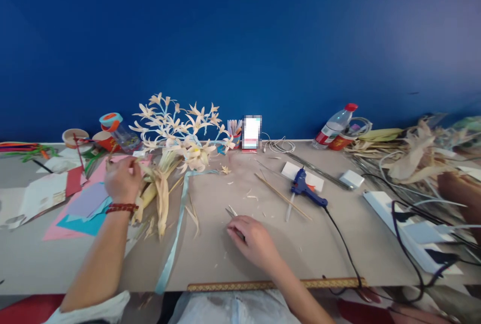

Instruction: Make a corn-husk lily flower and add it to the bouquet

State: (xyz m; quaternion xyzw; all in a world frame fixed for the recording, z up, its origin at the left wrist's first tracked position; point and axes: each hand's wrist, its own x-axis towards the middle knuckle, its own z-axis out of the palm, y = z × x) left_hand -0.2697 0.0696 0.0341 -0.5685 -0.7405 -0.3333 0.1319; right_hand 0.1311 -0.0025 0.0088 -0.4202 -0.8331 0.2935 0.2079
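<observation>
Husk bundle (162, 195) pinched far left by left hand (121, 180); right hand (254, 241) curled shut over small metal tool (231, 212), near centre; glue gun (306, 191) lying right.

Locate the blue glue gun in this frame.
In the head view, the glue gun lies right of centre on the table, beyond the right hand, partly on a white card, between a wooden stick and a white box.

I see a deep blue wall (240, 38) filling the far side of my view, plain and matte, a little paler toward the upper right where soft light falls. Against it a grey-beige desk (338, 249) runs left to right, evenly lit, its near edge carrying a patterned gold-brown strip (270, 285).
</observation>
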